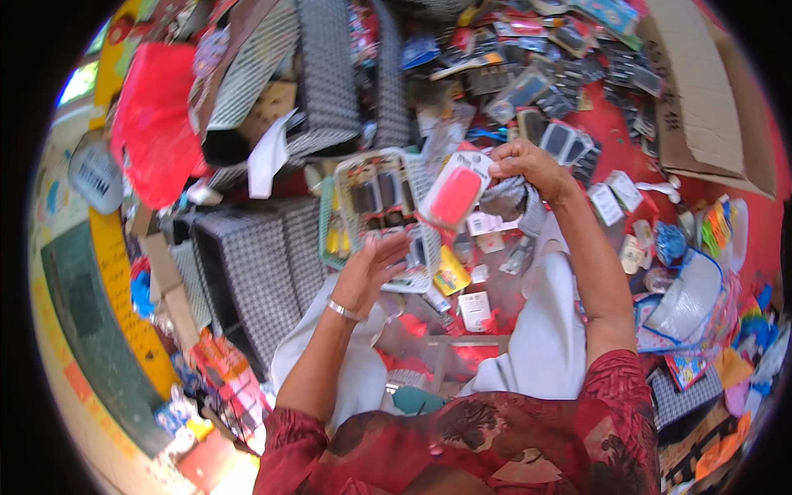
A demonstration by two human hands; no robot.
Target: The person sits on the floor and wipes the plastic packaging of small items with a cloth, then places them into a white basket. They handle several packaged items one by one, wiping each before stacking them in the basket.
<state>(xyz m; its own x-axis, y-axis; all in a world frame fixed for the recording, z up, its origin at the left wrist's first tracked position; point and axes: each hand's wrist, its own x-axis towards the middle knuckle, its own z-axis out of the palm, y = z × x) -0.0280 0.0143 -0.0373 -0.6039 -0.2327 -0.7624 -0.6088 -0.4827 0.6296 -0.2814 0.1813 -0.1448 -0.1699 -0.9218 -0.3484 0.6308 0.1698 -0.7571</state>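
My right hand [532,172] pinches the top corner of a white carded pack [455,191] with a rounded pink-red piece on it; what kind of piece it is I cannot tell. Below the same hand hangs a crumpled grey cloth [507,201], apparently held too. My left hand [373,268] is held out with its fingers stretched, holding nothing, at the near side of a white plastic basket [427,239]. Inside that basket lie several dark packaged items [378,191]. A green basket [327,216] shows at its left edge.
Grey checked boxes [264,264] stand to the left. Many dark packs [561,91] are heaped at the back, with an open cardboard box [701,107] at the far right. Small white boxes [474,311] and a yellow packet [450,271] lie before my knees. A clear-and-blue pouch [686,297] sits right.
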